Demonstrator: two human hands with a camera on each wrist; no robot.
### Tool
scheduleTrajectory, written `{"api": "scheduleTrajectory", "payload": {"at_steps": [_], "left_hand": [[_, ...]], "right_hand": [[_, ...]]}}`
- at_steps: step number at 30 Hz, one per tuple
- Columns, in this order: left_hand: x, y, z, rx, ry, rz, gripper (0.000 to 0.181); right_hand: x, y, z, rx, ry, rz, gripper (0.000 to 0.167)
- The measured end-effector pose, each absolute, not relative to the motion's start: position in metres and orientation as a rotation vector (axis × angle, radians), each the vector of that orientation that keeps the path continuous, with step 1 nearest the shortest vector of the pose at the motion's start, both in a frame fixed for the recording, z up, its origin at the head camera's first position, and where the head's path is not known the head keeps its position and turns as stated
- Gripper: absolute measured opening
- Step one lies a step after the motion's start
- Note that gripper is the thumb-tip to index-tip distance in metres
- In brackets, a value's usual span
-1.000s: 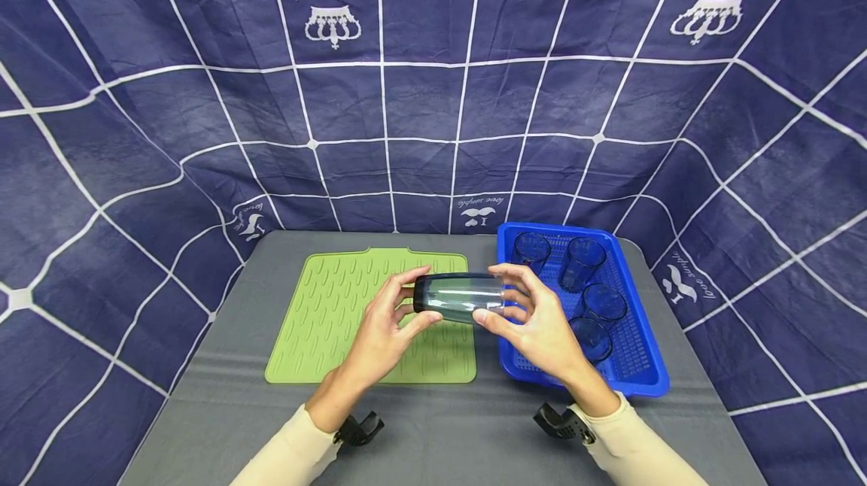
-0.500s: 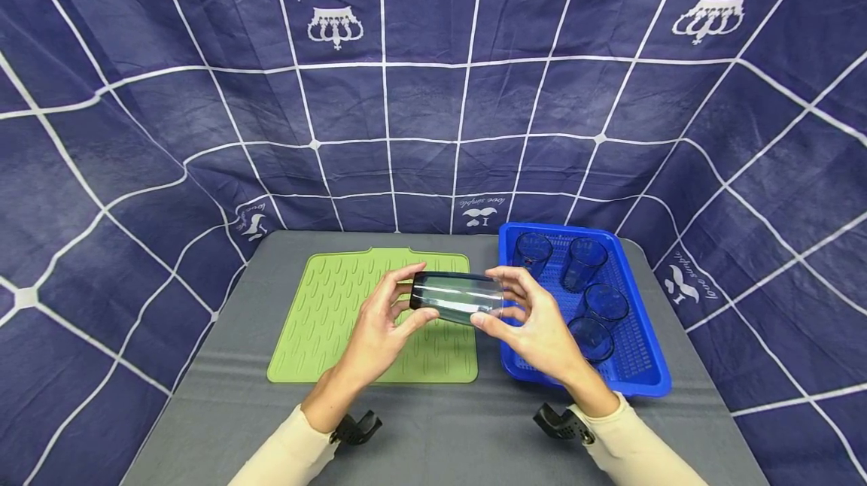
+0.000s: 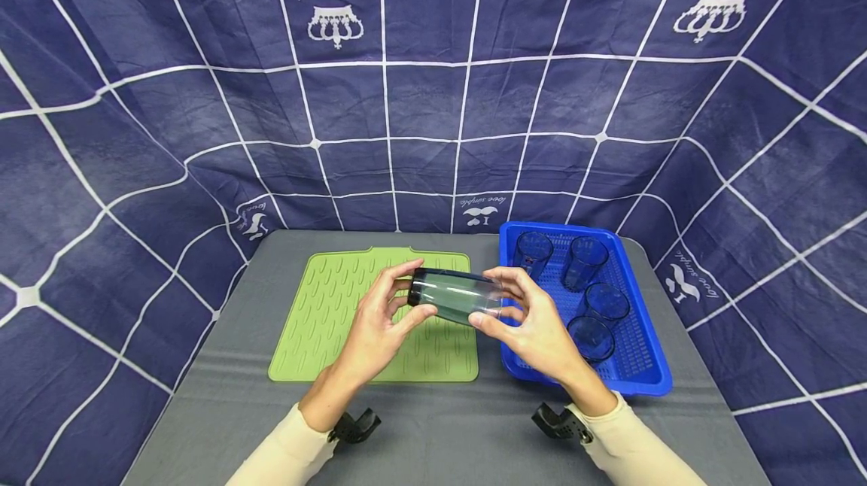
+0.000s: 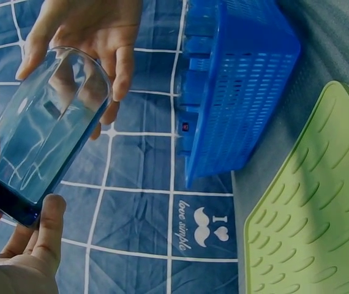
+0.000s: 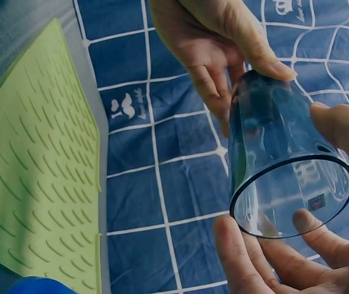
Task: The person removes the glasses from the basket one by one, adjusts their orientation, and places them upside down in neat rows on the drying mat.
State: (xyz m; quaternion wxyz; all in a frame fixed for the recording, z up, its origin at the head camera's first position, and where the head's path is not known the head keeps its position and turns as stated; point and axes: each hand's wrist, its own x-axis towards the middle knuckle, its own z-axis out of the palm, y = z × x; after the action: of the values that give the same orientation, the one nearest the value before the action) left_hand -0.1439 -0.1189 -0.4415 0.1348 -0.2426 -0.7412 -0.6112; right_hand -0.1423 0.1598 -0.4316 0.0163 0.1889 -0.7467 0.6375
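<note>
A blue-tinted drinking glass (image 3: pixel 455 295) lies on its side in the air, held between both hands over the right part of the green ridged mat (image 3: pixel 325 320). My left hand (image 3: pixel 378 320) grips the dark, thick base end with thumb and fingers. Around the rim end, my right hand (image 3: pixel 531 317) pinches the glass. In the right wrist view the open rim of the glass (image 5: pixel 292 196) faces the camera, and a small dark label shows on it. The left wrist view has the base of the glass (image 4: pixel 15 199) between the left thumb and fingers.
A blue perforated basket (image 3: pixel 640 328) stands on the right of the grey table (image 3: pixel 447 433), with several similar glasses (image 3: pixel 584 264) in it. Black straps (image 3: pixel 359 426) are on both wrists. A blue checked cloth (image 3: pixel 420 102) hangs behind and at the sides.
The glass has shifted slightly left in both hands, and its base end has risen a little, so it tilts more. Both hands keep their hold.
</note>
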Motion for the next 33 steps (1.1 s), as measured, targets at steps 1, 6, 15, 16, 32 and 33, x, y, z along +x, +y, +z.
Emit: {"api": "scheduleTrajectory", "payload": {"at_steps": [1,6,15,16,32,33], "left_hand": [[-0.144,-0.119,-0.442,-0.701,-2.151,-1.769,0.073],[-0.144,-0.119,-0.440,-0.702,-2.152,-1.767,0.073],[-0.145,-0.119,-0.437,-0.708,-2.133,-1.755,0.071],[-0.145,-0.118,-0.437,-0.702,-2.134,-1.756,0.071],[-0.146,-0.113,-0.428,-0.667,-2.128,-1.744,0.069],[-0.147,-0.112,-0.427,-0.665,-2.128,-1.742,0.068]], "right_hand": [[-0.142,0.160,-0.432,0.586,-2.322,1.984,0.066],[-0.142,0.159,-0.433,0.587,-2.321,1.986,0.065],[-0.143,0.157,-0.432,0.599,-2.294,2.051,0.067],[-0.144,0.157,-0.432,0.599,-2.293,2.058,0.067],[-0.144,0.153,-0.434,0.599,-2.279,2.119,0.070],[-0.144,0.153,-0.434,0.600,-2.281,2.113,0.070]]}}
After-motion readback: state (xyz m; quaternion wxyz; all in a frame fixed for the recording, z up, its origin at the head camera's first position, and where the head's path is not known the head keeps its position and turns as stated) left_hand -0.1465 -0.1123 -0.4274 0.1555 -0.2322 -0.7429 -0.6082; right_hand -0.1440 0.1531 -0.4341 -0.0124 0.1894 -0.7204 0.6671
